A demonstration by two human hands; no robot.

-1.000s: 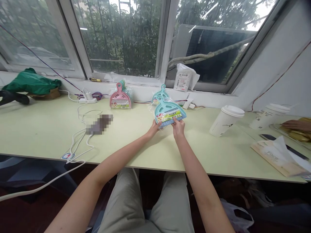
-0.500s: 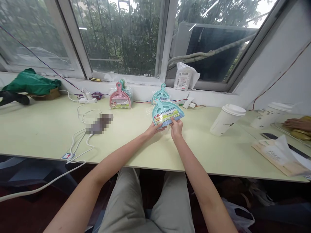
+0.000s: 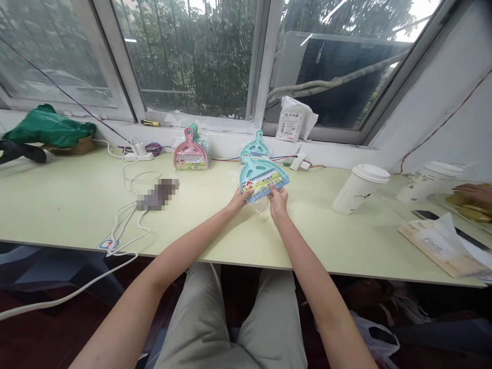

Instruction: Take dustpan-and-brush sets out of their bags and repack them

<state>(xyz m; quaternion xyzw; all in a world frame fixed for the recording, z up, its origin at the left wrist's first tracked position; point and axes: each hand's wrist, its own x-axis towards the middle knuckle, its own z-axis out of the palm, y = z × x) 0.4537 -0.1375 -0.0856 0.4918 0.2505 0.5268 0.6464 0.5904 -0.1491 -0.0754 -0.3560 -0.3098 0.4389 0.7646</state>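
Between my two hands is a turquoise dustpan and brush set in clear plastic wrap, its label facing me and its handle pointing up and away. My left hand grips its lower left corner, thumb on the front. My right hand pinches the lower right edge, thumb over the label. Just behind it, another turquoise dustpan set leans upright against the wall, partly covered by the held one. To the left stands a row of wrapped dustpan sets, a pink one in front and green ones behind.
White paper cups stand on the right of the table, near a tissue pack. Another person's hand is at the far right. White cables and a power strip lie left. A white packet sits on the sill.
The held dustpan set has tilted slightly and shifted a little left, with more of its label showing. Both hands keep their hold.
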